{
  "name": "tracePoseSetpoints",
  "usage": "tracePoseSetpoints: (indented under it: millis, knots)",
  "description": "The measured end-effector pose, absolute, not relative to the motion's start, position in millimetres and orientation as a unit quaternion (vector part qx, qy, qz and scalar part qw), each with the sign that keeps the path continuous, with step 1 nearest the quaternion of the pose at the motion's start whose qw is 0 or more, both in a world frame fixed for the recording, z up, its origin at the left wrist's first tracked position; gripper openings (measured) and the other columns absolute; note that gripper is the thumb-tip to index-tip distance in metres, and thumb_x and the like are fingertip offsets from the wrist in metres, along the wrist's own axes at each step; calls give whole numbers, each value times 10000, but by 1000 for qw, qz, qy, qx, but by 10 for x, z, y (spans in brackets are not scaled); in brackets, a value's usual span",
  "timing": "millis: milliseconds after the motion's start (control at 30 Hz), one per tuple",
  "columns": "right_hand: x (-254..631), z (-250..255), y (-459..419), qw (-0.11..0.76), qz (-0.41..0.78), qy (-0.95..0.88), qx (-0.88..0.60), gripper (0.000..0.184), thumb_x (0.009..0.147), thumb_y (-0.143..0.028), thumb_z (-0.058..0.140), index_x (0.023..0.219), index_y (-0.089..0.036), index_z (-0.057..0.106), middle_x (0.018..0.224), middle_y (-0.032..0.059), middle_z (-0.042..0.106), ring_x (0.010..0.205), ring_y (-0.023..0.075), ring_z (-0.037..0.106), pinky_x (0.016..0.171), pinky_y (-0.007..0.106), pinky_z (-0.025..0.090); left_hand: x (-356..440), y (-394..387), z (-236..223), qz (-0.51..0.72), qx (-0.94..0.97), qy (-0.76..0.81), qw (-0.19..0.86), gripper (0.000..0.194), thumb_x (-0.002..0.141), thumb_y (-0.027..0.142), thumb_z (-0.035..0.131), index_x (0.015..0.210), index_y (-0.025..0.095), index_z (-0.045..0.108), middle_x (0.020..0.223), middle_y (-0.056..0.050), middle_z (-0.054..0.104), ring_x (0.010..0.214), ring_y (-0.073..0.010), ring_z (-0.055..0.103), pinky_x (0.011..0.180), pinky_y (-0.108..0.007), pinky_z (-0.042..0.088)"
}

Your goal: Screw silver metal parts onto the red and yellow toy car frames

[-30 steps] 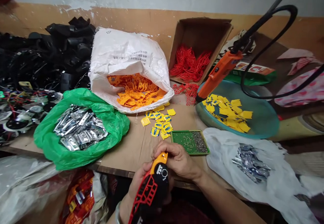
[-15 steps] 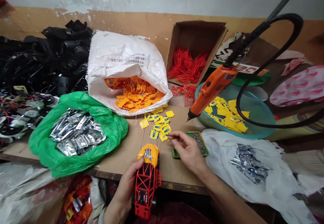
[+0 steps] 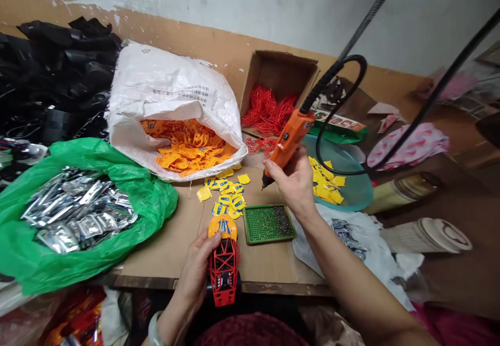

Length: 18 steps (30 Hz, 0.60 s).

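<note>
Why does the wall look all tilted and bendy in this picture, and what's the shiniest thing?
In the head view, the wide lens seems to bend and tilt everything, so the tan wall band slopes downhill; the crinkly silver foil packets glint with bright glare; the orange electric screwdriver looks fairly sharp.

Left wrist (image 3: 166,317): pale bangle (image 3: 154,331). Right forearm (image 3: 351,268) bare. Maroon knit garment (image 3: 250,331) at lap.
</note>
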State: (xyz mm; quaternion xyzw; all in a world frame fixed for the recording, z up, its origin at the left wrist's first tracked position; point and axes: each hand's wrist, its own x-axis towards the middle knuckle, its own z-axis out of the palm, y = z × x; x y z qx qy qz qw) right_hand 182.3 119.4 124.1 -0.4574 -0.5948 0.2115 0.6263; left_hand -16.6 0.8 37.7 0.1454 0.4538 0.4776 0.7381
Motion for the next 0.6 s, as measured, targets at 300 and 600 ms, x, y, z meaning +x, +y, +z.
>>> tracePoseSetpoints:
  millis: [300, 600]
  knots:
    - [1882, 1020, 702, 653, 358, -484, -460, 256, 832, -297, 721, 1037, -218, 590, 655, -70, 624, 534, 129, 623, 583, 290, 556, -1, 88, 300, 499, 145, 452, 725, 489, 619, 408, 924, 960, 114, 733, 702, -32, 750, 557, -149, 656, 528, -241, 547]
    - [1882, 687, 749, 674, 386, -444, -446, 254, 805, -315, 775, 962, -214, 602, 555, -95, 593, 450, 111, 581, 491, 251, 498, 98, 119, 257, 486, 142, 475, 719, 536, 621, 455, 905, 985, 105, 723, 745, -72, 775, 562, -183, 680, 530, -277, 562]
